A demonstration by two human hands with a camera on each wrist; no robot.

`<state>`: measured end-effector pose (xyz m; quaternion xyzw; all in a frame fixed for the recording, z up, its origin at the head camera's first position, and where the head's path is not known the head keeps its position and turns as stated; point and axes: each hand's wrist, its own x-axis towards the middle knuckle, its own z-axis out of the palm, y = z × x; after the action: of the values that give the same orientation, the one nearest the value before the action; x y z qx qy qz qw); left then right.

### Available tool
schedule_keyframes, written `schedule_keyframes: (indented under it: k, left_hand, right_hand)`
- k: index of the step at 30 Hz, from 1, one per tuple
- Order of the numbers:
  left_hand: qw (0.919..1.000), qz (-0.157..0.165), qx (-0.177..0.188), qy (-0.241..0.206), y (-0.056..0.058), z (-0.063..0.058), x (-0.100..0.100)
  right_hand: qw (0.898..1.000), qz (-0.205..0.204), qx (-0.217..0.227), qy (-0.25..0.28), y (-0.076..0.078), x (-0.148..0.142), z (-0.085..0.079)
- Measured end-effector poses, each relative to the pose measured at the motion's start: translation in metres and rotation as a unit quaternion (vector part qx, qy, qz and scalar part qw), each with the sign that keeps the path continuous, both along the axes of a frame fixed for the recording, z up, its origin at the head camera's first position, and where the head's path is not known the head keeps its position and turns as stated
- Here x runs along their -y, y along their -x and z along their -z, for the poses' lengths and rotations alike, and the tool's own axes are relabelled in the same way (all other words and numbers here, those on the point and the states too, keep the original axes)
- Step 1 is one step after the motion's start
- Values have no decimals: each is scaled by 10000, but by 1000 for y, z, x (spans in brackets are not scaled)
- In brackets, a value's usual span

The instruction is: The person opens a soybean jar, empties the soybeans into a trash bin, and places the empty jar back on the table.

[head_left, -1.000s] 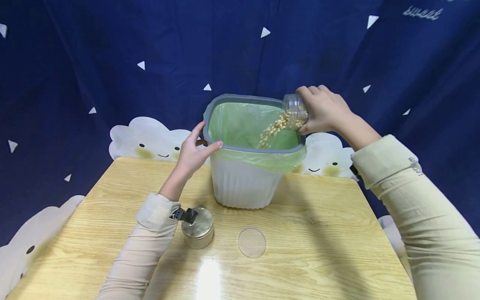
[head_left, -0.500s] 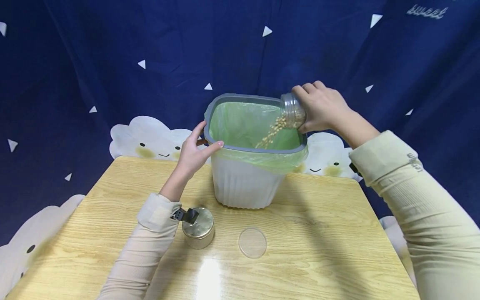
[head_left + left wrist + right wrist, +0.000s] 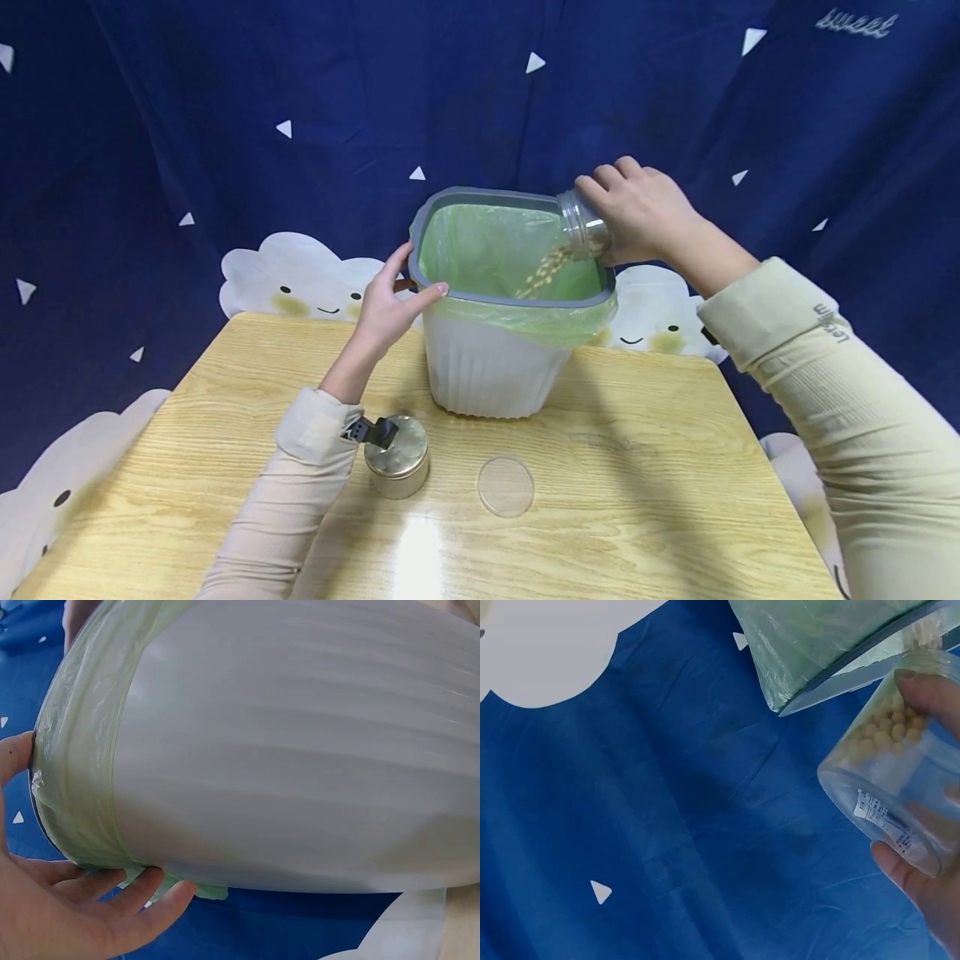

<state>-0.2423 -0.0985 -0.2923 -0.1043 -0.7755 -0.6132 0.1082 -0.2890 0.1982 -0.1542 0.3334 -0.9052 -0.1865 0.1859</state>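
Note:
A white trash bin (image 3: 491, 362) with a grey rim and a green bag liner (image 3: 480, 242) stands on the wooden table. My left hand (image 3: 384, 310) grips the rim's left corner, thumb over the front edge and fingers around the outside. My right hand (image 3: 648, 215) holds a clear jar (image 3: 576, 215) tipped over the rim's right side. Pale yellow beans (image 3: 545, 271), like soybeans, fall from its mouth into the bin. In the right wrist view, some beans (image 3: 889, 729) are still in the jar, and a printed label (image 3: 885, 819) is on its base. The bin's bottom is hidden.
A round tin (image 3: 399, 467) with a metallic lid stands beside my left forearm, partly behind the wrist camera. A clear round lid (image 3: 505, 486) lies flat on the table (image 3: 637, 500) in front of the bin. A dark blue curtain (image 3: 480, 100) hangs behind.
My right hand has shifted slightly left and up, tipping the jar further. The stream of beans is thinner and fewer beans show in the jar. My left hand keeps its hold.

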Motion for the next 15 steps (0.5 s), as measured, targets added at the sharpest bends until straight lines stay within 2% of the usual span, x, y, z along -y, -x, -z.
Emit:
schedule_keyframes:
  k: [10, 15]
  left_hand:
    - [10000, -2, 14, 3, -1, 0, 0]
    - [10000, -12, -32, 17, 0, 1, 0]
  right_hand:
    - [9988, -235, -159, -388, -3, 6, -1]
    - [9957, -477, -380, -693, -4, 10, -2]
